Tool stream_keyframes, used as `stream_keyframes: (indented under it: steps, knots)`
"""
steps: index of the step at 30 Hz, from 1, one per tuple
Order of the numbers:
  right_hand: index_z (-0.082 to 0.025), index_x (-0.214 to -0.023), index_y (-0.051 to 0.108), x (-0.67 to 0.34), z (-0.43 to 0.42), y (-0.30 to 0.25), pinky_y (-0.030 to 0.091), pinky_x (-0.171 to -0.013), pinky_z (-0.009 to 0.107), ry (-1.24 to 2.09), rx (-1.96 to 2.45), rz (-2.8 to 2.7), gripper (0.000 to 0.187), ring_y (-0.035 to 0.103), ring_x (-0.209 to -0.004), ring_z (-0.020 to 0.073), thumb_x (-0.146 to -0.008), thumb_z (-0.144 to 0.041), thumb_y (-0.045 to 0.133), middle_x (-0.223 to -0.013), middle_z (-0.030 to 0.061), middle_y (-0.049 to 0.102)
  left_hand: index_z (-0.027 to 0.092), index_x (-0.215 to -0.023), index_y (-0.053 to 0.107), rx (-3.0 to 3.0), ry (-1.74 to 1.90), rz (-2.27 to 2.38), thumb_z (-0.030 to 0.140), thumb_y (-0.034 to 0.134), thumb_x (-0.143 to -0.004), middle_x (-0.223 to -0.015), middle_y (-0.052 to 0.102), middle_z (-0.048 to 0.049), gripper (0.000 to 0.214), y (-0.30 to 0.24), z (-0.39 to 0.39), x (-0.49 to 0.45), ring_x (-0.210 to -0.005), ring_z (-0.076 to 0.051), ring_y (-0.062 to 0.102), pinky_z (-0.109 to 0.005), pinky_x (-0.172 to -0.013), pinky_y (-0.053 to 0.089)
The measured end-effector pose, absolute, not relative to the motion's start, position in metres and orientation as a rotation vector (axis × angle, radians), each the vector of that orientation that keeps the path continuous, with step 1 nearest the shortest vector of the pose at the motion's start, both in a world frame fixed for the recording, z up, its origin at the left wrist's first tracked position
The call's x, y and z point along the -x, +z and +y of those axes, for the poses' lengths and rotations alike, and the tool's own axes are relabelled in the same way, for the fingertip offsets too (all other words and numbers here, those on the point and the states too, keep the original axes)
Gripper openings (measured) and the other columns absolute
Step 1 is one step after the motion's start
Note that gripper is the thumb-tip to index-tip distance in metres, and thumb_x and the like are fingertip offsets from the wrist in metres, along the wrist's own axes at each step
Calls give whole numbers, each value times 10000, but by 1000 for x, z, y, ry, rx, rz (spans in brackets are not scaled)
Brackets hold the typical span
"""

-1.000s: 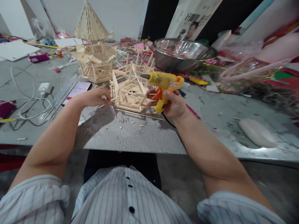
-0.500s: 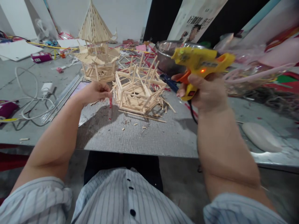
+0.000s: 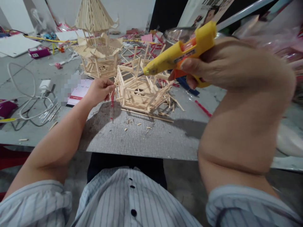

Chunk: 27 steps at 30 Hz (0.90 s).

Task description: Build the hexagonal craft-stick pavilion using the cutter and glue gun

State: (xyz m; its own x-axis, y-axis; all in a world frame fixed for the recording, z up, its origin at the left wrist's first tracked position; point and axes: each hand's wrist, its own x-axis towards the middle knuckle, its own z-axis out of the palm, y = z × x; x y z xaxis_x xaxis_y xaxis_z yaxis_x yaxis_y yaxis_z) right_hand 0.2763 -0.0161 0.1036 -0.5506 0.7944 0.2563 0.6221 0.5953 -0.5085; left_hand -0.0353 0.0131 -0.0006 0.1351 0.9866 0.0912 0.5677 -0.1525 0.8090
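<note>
My right hand (image 3: 227,61) is raised close to the camera and grips a yellow glue gun (image 3: 176,55), its nozzle pointing down-left over a low hexagonal frame of wooden sticks (image 3: 140,88) on the grey table (image 3: 151,135). My left hand (image 3: 99,90) rests at the frame's left edge with its fingers pinched on one of the sticks there. A finished stick pagoda (image 3: 96,41) stands behind the frame.
A phone (image 3: 79,91) lies left of my left hand, beside a white charger and cable (image 3: 44,86). A metal bowl (image 3: 175,33) sits behind the glue gun. Loose sticks and bits litter the table by the frame. Paper and craft scraps crowd the far side.
My right hand lifted the glue gun from beside the frame up toward the camera, then tilted its nozzle down-left over the frame. My left hand stayed at the frame's left edge.
</note>
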Motion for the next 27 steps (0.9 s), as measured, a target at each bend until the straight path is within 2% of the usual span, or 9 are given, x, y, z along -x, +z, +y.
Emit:
stream_keyframes:
  steps: [4, 9, 13, 15, 17, 22, 27]
  knots:
    - [-179, -549, 583, -276, -15, 98, 298, -296, 140, 560, 1160, -2330, 674, 415, -317, -13, -791, -787, 421, -390, -65, 482, 159, -826, 600, -1765, 895, 1510, 233, 549, -883, -544, 502, 27, 106, 0, 12, 30, -431, -69, 431, -211, -448, 340]
    - [-200, -637, 661, -270, -20, 97, 310, -316, 150, 500, 1139, -2349, 674, 442, -330, -1, -776, -805, 398, -399, -53, 508, 155, -819, 574, -1744, 947, 1520, 219, 545, -883, -544, 489, 29, 95, 1, 10, 25, -437, -58, 419, -196, -446, 326]
    - [-204, -539, 528, -260, -24, 94, 251, -298, 163, 440, 984, -2332, 649, 378, -310, 4, -848, -761, 404, -373, -44, 446, 164, -836, 584, -1773, 956, 1562, 254, 549, -875, -511, 457, 34, 104, -1, 10, 25, -462, -77, 440, -205, -471, 332]
    - [-198, -516, 469, -253, -26, 93, 239, -329, 153, 407, 941, -2340, 647, 349, -333, -5, -878, -729, 394, -385, -51, 409, 165, -842, 587, -1770, 966, 1584, 250, 546, -869, -521, 463, 30, 98, -1, 10, 26, -474, -85, 452, -215, -483, 339]
    - [-183, -530, 475, -246, -28, 92, 261, -384, 153, 369, 933, -2330, 644, 349, -383, -8, -893, -708, 388, -433, -53, 413, 168, -855, 588, -1779, 983, 1591, 262, 543, -870, -536, 466, 27, 105, -2, 10, 27, -492, -93, 467, -223, -497, 348]
    - [-159, -509, 461, -237, -29, 87, 353, -537, 191, 298, 1028, -2278, 712, 424, -507, 14, -853, -772, 352, -518, -38, 459, 178, -860, 580, -1831, 1015, 1568, 308, 543, -882, -557, 469, 22, 137, -5, 13, 29, -530, -104, 495, -221, -513, 363]
    - [-156, -476, 440, -234, -27, 83, 362, -567, 207, 265, 1094, -2265, 742, 494, -535, 33, -843, -786, 303, -482, -33, 432, 179, -834, 572, -1802, 1018, 1573, 267, 556, -872, -550, 471, 29, 97, -4, 13, 29, -506, -95, 484, -215, -492, 351]
